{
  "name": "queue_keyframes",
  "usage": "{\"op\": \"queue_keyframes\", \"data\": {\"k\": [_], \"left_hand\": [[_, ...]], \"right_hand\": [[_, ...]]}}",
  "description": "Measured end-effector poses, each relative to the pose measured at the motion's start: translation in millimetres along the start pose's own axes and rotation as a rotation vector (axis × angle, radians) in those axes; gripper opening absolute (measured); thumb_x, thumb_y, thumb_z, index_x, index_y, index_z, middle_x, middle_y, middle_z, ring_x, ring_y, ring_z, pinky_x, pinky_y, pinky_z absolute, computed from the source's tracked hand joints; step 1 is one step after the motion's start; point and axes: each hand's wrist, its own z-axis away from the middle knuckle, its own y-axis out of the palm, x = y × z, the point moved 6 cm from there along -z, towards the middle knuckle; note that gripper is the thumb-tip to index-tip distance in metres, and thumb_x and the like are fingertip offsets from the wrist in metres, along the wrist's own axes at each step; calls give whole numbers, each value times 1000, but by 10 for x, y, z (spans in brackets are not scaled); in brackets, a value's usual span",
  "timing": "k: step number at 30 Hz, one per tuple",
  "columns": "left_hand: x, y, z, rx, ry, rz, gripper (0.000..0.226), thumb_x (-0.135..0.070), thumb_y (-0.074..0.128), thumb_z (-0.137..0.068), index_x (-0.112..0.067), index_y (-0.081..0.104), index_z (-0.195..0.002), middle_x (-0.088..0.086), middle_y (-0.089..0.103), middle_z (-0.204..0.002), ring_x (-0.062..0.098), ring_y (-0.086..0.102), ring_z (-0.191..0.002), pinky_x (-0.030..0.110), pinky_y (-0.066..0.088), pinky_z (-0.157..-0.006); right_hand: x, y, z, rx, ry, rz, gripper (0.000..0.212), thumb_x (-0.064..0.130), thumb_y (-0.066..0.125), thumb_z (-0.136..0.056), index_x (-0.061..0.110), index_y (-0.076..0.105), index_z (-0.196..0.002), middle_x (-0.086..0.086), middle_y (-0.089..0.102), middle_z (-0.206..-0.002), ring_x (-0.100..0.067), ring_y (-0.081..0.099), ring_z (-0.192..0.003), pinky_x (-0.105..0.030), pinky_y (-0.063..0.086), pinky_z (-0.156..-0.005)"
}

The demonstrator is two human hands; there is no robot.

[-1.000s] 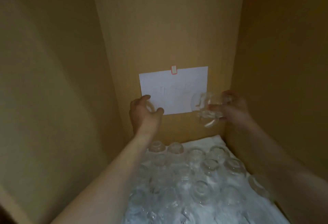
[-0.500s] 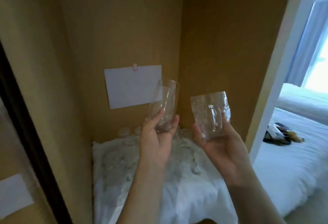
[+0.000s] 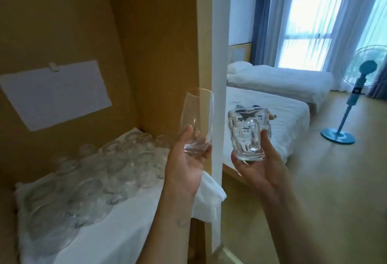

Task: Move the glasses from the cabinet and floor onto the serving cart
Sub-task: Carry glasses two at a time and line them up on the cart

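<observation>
1. Since the earlier frame the view has swung right: both hands and their glasses now sit in front of the cabinet's white door post, and the bedroom fills the space right of that post.
2. Left hand holds a tall smooth glass upright, fingers curled round its base; the fingers behind the glass are blurred through it.
3. Right hand grips a dimpled handled mug by its base, just right of the post, thumb beside the handle.
4. Left of the post, many upturned glasses crowd a white cloth on the cabinet shelf; they are blurred and cannot be counted.
5. A white paper hangs on the cabinet's back wall, its writing unreadable.
6. Right of the post stand two beds and a blue fan, cut off by the frame edge.
</observation>
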Motion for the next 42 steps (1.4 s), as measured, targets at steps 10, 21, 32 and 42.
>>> {"op": "queue_keyframes", "data": {"k": [10,21,32,42], "left_hand": [[2235,923,-547,76,-327,-154,87,-21,99,-52,-12,54,-126,15,53,-123,35,62,-106,46,59,-77],[4156,1489,-1081,165,-567,-407,85,-20,93,-62,-9,55,-137,8,58,-114,27,62,-103,47,58,-87],[5380,1957,-1912,325,-749,-537,60,-26,79,-84,-12,51,-135,14,63,-122,29,69,-100,49,58,-91],[6228,2856,-3394,589,-821,-681,87,-37,92,-68,-11,50,-140,15,64,-129,33,68,-109,46,58,-88]], "right_hand": [[1774,-1778,12,-211,-233,107,63,40,72,-88,14,53,-142,-21,60,-136,-44,63,-117,-57,51,-100],[2912,-3099,150,-372,-258,190,29,17,66,-86,16,69,-115,-8,72,-114,-24,72,-102,-46,57,-87],[3638,-3874,-326,-557,-406,149,60,38,101,-43,22,76,-95,-11,69,-114,-31,68,-107,-50,58,-89],[4573,-4119,-1415,-753,-624,196,82,29,101,-46,12,65,-118,-13,70,-116,-31,68,-109,-52,54,-95]]}}
